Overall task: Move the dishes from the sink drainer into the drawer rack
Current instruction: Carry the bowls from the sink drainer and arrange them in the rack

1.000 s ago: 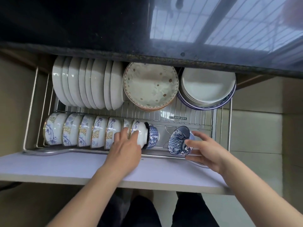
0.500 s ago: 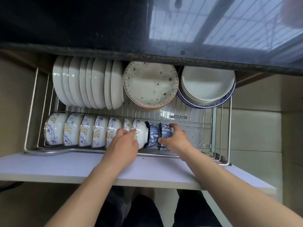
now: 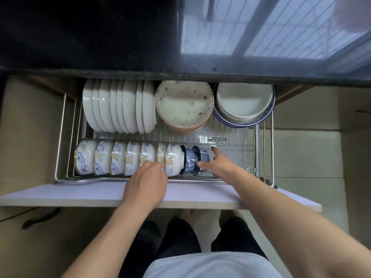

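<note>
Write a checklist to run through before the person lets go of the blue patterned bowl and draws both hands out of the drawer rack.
1. Blue patterned bowl on edge at the row's right end: ok.
2. It nests against its blue neighbour: ok.
3. Right hand open, fingers on it: ok.
4. Left hand steadies the white bowls: ok.
5. Bowl seated between rack wires: cannot tell.
6. Free rack space to the right: ok.

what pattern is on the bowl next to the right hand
Dense blue-and-white print with a dark rim on the end bowl, head view.

Both arms reaching forward, left hand (image 3: 147,182) palm down with fingers bent, right hand (image 3: 219,164) fingers spread open
</note>
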